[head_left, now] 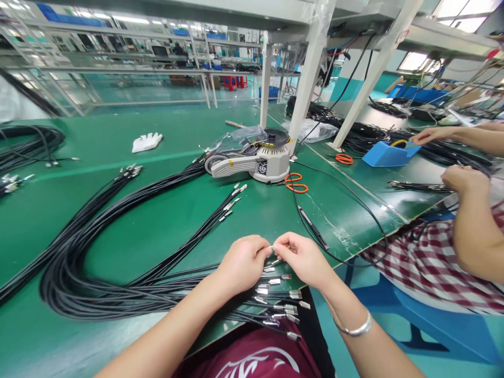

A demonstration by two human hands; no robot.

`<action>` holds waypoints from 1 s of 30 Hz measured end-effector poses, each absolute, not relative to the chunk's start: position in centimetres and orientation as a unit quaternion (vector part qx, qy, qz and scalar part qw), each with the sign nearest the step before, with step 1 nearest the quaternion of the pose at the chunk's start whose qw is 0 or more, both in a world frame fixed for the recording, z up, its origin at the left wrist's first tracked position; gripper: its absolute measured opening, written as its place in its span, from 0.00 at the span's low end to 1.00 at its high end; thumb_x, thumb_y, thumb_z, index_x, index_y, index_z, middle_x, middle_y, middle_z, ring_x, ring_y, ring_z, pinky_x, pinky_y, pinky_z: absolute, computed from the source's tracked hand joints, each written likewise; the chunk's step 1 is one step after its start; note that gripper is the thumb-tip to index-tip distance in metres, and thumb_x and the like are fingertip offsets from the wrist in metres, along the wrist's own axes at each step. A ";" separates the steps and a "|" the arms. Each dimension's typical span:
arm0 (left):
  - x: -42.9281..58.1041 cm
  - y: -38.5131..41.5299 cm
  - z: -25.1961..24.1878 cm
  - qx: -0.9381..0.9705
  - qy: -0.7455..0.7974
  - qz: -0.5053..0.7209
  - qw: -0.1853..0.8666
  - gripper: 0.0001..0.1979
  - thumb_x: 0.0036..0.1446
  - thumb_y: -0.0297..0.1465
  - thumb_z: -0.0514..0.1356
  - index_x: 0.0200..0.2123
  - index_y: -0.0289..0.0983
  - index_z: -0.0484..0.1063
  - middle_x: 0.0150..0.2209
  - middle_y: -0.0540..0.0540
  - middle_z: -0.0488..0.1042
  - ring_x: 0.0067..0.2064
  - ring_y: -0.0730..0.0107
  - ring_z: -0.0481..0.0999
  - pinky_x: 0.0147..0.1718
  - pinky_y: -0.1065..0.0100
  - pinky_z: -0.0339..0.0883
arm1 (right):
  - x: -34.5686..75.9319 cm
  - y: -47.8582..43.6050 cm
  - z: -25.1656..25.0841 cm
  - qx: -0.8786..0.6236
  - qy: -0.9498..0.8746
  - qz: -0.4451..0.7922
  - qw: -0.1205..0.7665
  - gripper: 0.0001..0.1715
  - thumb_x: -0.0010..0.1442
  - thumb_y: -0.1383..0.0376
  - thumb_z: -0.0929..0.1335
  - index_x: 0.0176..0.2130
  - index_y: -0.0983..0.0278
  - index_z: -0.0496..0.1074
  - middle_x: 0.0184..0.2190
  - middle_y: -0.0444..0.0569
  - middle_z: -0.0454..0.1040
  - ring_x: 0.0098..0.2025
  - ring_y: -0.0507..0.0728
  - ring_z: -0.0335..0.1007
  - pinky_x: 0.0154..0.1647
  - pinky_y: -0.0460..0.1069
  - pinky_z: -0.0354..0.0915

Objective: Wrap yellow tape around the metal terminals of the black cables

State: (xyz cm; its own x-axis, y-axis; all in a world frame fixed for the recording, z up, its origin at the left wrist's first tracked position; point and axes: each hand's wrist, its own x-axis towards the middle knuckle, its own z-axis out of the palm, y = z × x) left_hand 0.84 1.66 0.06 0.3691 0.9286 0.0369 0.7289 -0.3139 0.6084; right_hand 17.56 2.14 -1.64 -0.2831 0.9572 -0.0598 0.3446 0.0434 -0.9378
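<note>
One tip (271,247), likely a cable end, is pinched by left hand (244,261) and right hand (301,258); two orange-handled scissors (291,182) are seen.

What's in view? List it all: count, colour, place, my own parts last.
Table: one, green, mid-view
Cables: many, black, over the table
Connectors: many, silver, cable ends
Round machine: one, off-white, table centre
Scissors: two, orange-handled, near machine, farther right
Knife: one, black, near table edge
Glove: one, white, left of machine
Plastic bag: one, clear, behind machine
Tape holder: one, blue, right
Stool: one, blue, lower right
Red stools: at least two, red, background
Shelving: several, white, background
Co-worker's hands: two, bare, far right
Small piece: one, pale, lower centre
Bracelet: one, silver, right wrist
Left hand: one, bare, pinching small piece
Right hand: one, bare, pinching small piece
</note>
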 end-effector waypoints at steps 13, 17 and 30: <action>-6.3 5.5 0.5 0.738 0.654 0.166 -0.002 0.09 0.58 0.29 0.54 0.38 0.36 0.74 0.35 0.43 0.75 0.40 0.61 0.73 0.41 0.63 0.66 | 19.1 2.1 -1.8 -0.527 -0.698 0.432 0.220 0.09 0.56 0.62 0.66 0.31 0.60 0.76 0.28 0.46 0.77 0.31 0.57 0.71 0.32 0.49 0.62; -6.8 6.2 -0.8 0.737 0.655 0.162 -0.040 0.11 0.58 0.26 0.52 0.28 0.35 0.73 0.31 0.40 0.73 0.37 0.58 0.72 0.38 0.61 0.65 | 18.6 3.5 -1.1 -0.561 -0.619 0.468 0.288 0.14 0.58 0.58 0.64 0.38 0.62 0.75 0.29 0.48 0.77 0.30 0.56 0.71 0.32 0.49 0.64; -5.6 1.7 -0.4 0.707 0.602 0.342 0.146 0.06 0.58 0.28 0.53 0.36 0.38 0.69 0.33 0.48 0.72 0.36 0.68 0.73 0.37 0.66 0.67 | 10.5 7.4 -0.1 -0.462 -0.575 0.591 0.326 0.09 0.52 0.63 0.69 0.26 0.67 0.73 0.23 0.45 0.74 0.24 0.49 0.66 0.26 0.44 0.61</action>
